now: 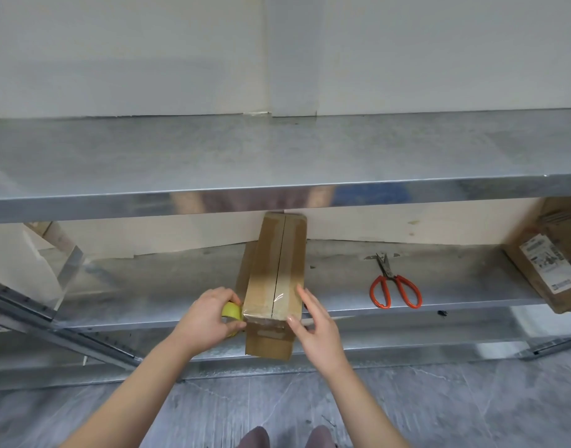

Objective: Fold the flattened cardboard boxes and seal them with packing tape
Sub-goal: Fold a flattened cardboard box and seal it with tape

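A long, narrow brown cardboard box (274, 273) lies on the lower metal shelf (155, 295), its near end sticking out over the shelf's front edge. Clear tape runs along its top seam and wrinkles at the near end. My left hand (206, 318) grips a yellow-cored roll of packing tape (231, 311) against the box's near left corner. My right hand (313, 321) rests with straight fingers on the box's right side, thumb at the near right corner.
Orange-handled scissors (394, 284) lie on the lower shelf to the right of the box. A labelled cardboard box (549, 257) sits at the far right of that shelf. The upper shelf (277, 150) overhangs the box's far end. The grey floor (277, 409) lies below.
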`<state>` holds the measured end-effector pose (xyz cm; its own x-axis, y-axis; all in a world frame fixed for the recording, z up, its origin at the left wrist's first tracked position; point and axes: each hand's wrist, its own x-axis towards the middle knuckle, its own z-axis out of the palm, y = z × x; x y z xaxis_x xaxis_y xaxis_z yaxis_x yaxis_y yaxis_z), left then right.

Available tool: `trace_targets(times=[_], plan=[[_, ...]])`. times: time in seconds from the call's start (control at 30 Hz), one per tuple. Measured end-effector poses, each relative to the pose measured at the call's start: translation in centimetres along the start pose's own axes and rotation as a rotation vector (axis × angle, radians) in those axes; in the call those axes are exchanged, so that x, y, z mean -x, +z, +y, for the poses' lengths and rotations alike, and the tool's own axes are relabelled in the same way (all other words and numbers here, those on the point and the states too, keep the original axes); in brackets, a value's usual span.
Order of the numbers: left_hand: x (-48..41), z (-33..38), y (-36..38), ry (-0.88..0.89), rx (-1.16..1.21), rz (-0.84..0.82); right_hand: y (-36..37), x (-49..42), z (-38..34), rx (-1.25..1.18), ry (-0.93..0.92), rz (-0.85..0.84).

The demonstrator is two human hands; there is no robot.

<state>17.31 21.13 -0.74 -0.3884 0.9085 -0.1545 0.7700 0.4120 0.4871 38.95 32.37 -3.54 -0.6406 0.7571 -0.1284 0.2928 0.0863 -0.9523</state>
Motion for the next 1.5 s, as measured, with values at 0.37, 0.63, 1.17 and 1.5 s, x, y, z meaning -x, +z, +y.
trace_targets(times=[0.37,0.63,1.17,1.5], plan=[[0.8,-2.4,-3.1,0.089,0.169,-0.037,1.6,-0.6,-0.3,-0.131,0.080,0.055],[0.1,-3.9,-2.7,0.132,0.156,-0.104,2.9,-0.5,-0.2,-0.217,0.096,0.103],[-0.2,-6.0,-1.6,0.177,-0.162,-0.075,3.6,-0.5,-0.1,-0.189,0.074,0.098],[0.9,-5.0,-2.3,0.168,0.007,-0.013,1.6,-0.2,0.1,0.222,-0.001,0.003]])
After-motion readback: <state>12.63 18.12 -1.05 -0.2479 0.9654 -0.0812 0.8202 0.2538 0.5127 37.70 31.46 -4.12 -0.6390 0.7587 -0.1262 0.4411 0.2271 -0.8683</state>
